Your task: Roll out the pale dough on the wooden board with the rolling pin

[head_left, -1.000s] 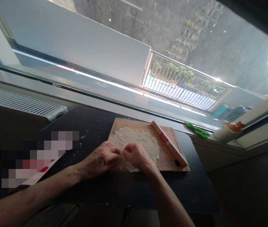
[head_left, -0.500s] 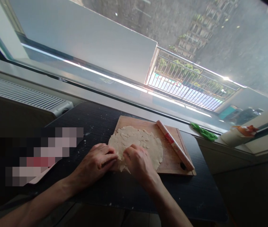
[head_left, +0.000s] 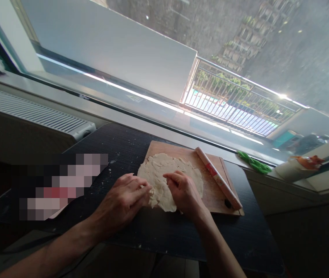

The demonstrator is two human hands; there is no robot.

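Dough: A flat, ragged sheet of dough [head_left: 160,168] is lying on a wooden board [head_left: 215,197], its near lip reaching about as far as the board's near edge.
Left hand: The person's left hand [head_left: 128,199] is bunching its fingertips at the sheet's left near edge; whether they are pinching dough, one cannot tell.
Right hand: The right hand [head_left: 184,191] is curling over the sheet's right near part, thumb and forefinger close together; whether anything is sitting between them, one cannot tell.
Tearing risk: The cracked rim is looking fragile, and a hard pull between the hands could be ripping it, since loose bits appear to be showing by the left fingertips.
Sticking risk: The near lip could be sagging onto the dark table [head_left: 164,235] or clinging to it, should a push carry it past the board.
Rolling risk: A labelled tube [head_left: 219,179], possibly a rolling pin, is lying aslant on the board's right side; a knock to the board could be setting it rolling.
Hidden: The palms and undersides of the fingers are facing away, and the right hand is covering part of the dough.
Blurred: Pixel blocks are masking a pinkish item [head_left: 79,179] at left.
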